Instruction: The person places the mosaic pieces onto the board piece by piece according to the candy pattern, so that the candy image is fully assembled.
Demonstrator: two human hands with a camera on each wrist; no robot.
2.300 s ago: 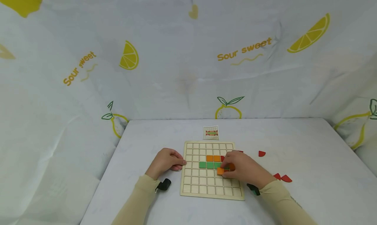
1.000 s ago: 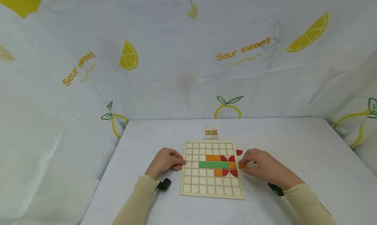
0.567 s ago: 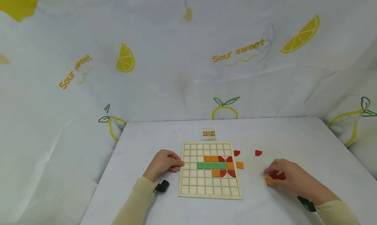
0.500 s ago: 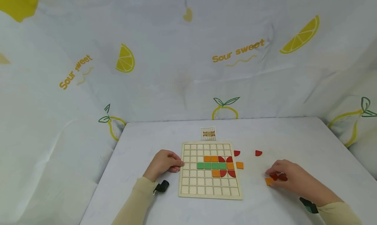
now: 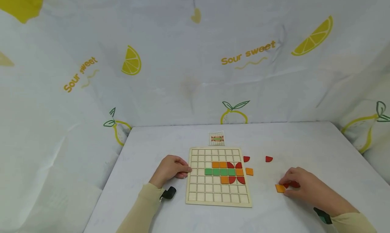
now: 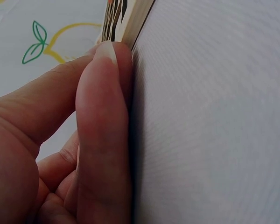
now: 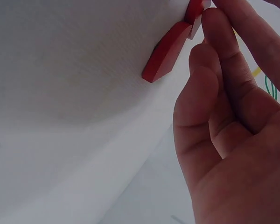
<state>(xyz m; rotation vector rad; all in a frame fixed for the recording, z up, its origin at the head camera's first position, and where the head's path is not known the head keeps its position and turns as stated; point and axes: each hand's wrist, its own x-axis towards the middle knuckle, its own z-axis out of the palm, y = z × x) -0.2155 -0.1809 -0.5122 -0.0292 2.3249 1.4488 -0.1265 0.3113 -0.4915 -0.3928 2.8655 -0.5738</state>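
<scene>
My left hand [image 5: 170, 168] pinches the left edge of a wooden grid board [image 5: 201, 195] between thumb and finger; the left wrist view shows the board's edge [image 6: 139, 21] at the fingertips. On the board lie a row of green square tiles [image 5: 216, 172], several orange square tiles [image 5: 215, 164] and several red quarter-round tiles [image 5: 241, 180]. Right of the board, my right hand [image 5: 313, 190] hovers with loosely bent fingers beside a loose orange tile [image 5: 279, 188]. Partly hidden under it are red tiles [image 5: 295, 184]; in the right wrist view a red tile [image 7: 168, 53] lies apart from the fingers.
Behind the board lies a small pattern card [image 5: 216, 138]. Another orange tile [image 5: 249, 172] and a red tile [image 5: 246, 159] lie by the board's right edge, with one more red tile [image 5: 269, 159] farther right. A white lemon-print cloth [image 5: 182, 90] hangs behind the table.
My right hand has moved from the board out to the right. One orange tile now lies beside the board, another near the red tiles. The left hand has stayed at the edge.
</scene>
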